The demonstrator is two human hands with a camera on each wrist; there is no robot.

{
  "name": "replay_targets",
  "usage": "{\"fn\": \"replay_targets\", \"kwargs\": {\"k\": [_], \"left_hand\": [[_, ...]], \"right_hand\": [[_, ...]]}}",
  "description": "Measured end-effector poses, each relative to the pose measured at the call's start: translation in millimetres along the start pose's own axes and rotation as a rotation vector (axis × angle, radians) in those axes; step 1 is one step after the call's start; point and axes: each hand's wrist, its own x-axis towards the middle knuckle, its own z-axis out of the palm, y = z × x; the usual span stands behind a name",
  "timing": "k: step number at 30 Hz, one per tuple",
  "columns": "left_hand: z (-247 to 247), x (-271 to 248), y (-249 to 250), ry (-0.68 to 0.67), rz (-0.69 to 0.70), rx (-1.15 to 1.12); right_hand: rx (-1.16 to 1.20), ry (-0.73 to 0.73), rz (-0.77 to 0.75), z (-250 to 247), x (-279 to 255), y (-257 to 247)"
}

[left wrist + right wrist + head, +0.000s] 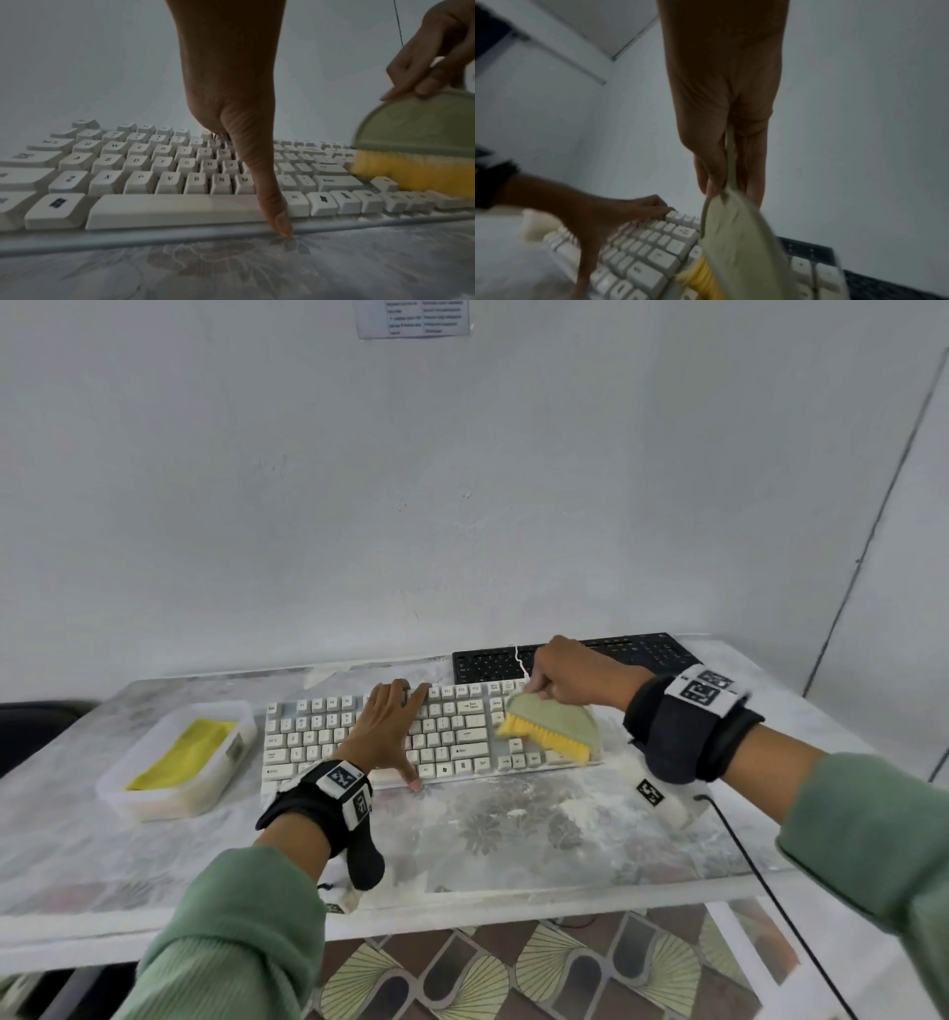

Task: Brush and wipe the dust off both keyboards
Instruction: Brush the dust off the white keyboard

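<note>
Two keyboards on the table, one white, one black. The white keyboard sits near the front, and from the left wrist view its letters read clearly: Q, W, E, R, T, Y, U along one row, A, S, D, F, G, H, J below, then Z, X, C, V, B, N, M, with a window logo key beside the long spacebar. The black keyboard lies just behind it, to the right; its key print is too small to read.

One brush, a green half-disc with yellow bristles, and the right hand pinches its top edge between thumb and curled fingers. The bristles are down on the right end of the white keyboard, blurred.

The left hand lies flat across the middle keys, fingers straight and spread, holding nothing, thumb tip touching the table at the front edge.

One clear plastic tub stands left of the white keyboard, with one yellow cloth lying in it. White powder dusts the floral tabletop. A printed notice hangs on the wall, unreadable.
</note>
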Motion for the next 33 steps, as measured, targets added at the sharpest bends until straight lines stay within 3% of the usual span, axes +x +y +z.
{"fn": "replay_targets", "kwargs": {"k": [4,9,11,14,16,20,25,29,33], "left_hand": [[-1,2,-1,-0.034,-0.002,-0.036],[0,6,-4,-0.084,-0.005,-0.082],[2,9,-6,-0.109,0.001,-0.110],[6,13,-9,-0.120,0.008,-0.111],[8,14,-10,-0.110,0.007,-0.104],[8,15,-10,-0.097,0.017,-0.092],[5,14,-8,-0.105,0.012,-0.105],[4,10,-7,-0.089,0.013,-0.089],[3,9,-6,-0.083,0.012,-0.092]], "right_hand": [[0.035,-0.127,0.062,-8,-2,5],[0.066,0.148,0.036,0,1,-8],[0.058,0.185,0.040,13,1,-9],[0.083,-0.002,0.147,13,-3,6],[0.149,-0.032,0.216,3,-6,15],[0.165,0.244,0.172,0,-1,12],[0.180,-0.052,0.142,-2,0,8],[0.255,0.209,0.078,8,6,4],[0.213,0.042,0.094,2,7,1]]}}
